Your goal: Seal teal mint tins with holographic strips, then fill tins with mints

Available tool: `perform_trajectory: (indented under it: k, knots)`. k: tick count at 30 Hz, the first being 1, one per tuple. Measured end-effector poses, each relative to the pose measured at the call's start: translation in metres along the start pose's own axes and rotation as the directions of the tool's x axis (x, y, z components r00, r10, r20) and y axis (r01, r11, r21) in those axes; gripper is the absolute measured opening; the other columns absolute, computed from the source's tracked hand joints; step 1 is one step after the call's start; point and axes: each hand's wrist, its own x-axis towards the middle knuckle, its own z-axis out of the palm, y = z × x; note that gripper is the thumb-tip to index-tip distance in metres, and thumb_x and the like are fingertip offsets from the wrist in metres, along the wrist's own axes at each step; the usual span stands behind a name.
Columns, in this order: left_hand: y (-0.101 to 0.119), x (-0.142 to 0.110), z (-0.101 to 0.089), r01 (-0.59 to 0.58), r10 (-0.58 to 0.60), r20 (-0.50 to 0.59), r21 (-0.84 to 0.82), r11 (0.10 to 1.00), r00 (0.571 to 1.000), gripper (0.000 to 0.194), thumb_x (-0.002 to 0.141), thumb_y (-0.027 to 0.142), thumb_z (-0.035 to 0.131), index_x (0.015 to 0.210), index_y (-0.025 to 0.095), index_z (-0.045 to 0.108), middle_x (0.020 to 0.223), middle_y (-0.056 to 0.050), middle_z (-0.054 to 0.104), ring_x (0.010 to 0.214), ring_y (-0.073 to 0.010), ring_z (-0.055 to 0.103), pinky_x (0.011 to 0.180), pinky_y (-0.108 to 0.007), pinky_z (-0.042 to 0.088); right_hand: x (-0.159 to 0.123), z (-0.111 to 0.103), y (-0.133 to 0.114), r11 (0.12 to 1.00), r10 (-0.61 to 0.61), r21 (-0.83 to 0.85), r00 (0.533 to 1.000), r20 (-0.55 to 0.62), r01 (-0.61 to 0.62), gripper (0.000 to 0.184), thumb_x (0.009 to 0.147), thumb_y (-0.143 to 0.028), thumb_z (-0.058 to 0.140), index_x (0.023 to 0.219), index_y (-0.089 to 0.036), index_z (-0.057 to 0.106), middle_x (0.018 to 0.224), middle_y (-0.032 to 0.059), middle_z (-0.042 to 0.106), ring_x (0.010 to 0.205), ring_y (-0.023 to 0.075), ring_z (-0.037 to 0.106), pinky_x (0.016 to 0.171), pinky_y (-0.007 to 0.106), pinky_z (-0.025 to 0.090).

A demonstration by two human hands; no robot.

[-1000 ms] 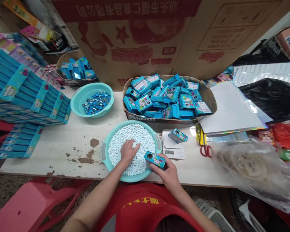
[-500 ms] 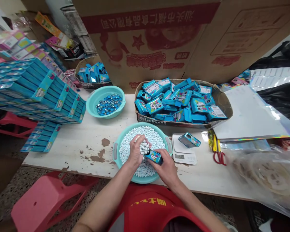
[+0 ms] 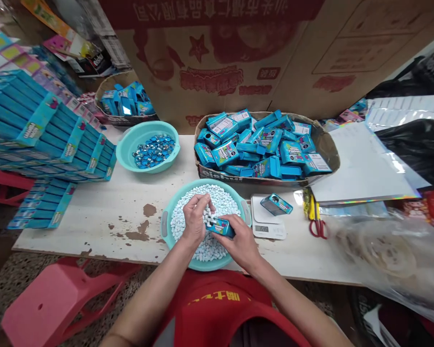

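Hands (image 3: 195, 219) have lifted white candies (image 3: 208, 217) to the tin (image 3: 222, 227) marked “CARAMELO”.

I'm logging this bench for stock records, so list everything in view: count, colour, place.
Round plastic bowl: one, turquoise, front centre
Small pellets: many, white, in bowl and left hand
Round plastic basin: one, turquoise, behind left
Shiny pieces: many, silver-blue, in basin
Cardboard trays: two, brown-black, rear
Small printed boxes: many, blue, in trays; one on scale; one in right hand
Digital scale: one, white, right of bowl
Scissors: one, red-yellow, right
Stacked cartons: many, blue, left
Large cardboard: one, brown, rear
Sheets: several, white, right
Bags: clear, black, right
Stool: one, pink, lower left
Table: one, white, beneath
Apron: one, red, worn
Left hand, right hand: over bowl
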Motion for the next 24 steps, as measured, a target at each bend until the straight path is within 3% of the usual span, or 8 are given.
perform_trajectory:
  k: [3, 8, 14, 19, 24]
  knots:
    - [-0.004, 0.003, 0.004, -0.016, 0.015, 0.024, 0.027, 1.000, 1.000, 0.025, 0.076, 0.032, 0.062, 0.057, 0.018, 0.053, 0.052, 0.002, 0.054, 0.054, -0.0106, 0.050, 0.063, -0.026, 0.041, 0.003, -0.002, 0.003, 0.999, 0.043, 0.004, 0.998, 0.046, -0.043, 0.029, 0.073, -0.024, 0.070, 0.101, -0.021, 0.060, 0.096, 0.0067, 0.065, 0.092, 0.0243, 0.062, 0.078, 0.035, 0.049]
    - [-0.009, 0.003, 0.008, -0.001, 0.000, 0.010, 0.035, 0.999, 1.000, 0.021, 0.075, 0.033, 0.063, 0.063, 0.018, 0.055, 0.053, 0.003, 0.052, 0.053, -0.0110, 0.050, 0.059, -0.026, 0.041, 0.003, -0.004, 0.011, 0.994, 0.106, 0.013, 0.994, 0.004, -0.106, 0.027, 0.072, -0.024, 0.067, 0.098, -0.021, 0.060, 0.095, 0.0057, 0.065, 0.091, 0.0237, 0.063, 0.078, 0.034, 0.048]
    - [-0.007, -0.004, 0.008, -0.035, 0.034, 0.020, 0.039, 0.999, 0.999, 0.012, 0.072, 0.028, 0.066, 0.077, 0.018, 0.061, 0.076, 0.001, 0.059, 0.069, -0.0114, 0.058, 0.067, -0.025, 0.045, 0.002, -0.008, 0.009, 0.996, 0.084, 0.025, 0.996, -0.010, -0.084, 0.024, 0.074, -0.025, 0.065, 0.097, -0.022, 0.060, 0.095, 0.0051, 0.066, 0.092, 0.0234, 0.062, 0.078, 0.034, 0.048]
    - [-0.008, -0.006, 0.009, -0.005, 0.006, 0.022, -0.015, 1.000, 1.000, 0.017, 0.071, 0.030, 0.067, 0.079, 0.018, 0.059, 0.066, 0.002, 0.057, 0.053, -0.0091, 0.054, 0.056, -0.023, 0.042, 0.001, -0.007, 0.004, 0.994, 0.104, 0.043, 0.993, -0.048, -0.102, 0.022, 0.076, -0.028, 0.064, 0.097, -0.023, 0.060, 0.093, 0.0048, 0.066, 0.089, 0.0231, 0.062, 0.077, 0.034, 0.048]
    - [-0.009, -0.006, 0.010, 0.018, -0.017, 0.027, -0.037, 0.999, 0.999, 0.019, 0.073, 0.033, 0.066, 0.079, 0.018, 0.057, 0.062, 0.003, 0.057, 0.051, -0.0090, 0.054, 0.051, -0.022, 0.042, -0.001, -0.005, -0.002, 0.992, 0.086, 0.094, 0.996, -0.030, -0.083, 0.023, 0.075, -0.024, 0.064, 0.098, -0.023, 0.060, 0.095, 0.0052, 0.065, 0.091, 0.0226, 0.061, 0.079, 0.033, 0.047]
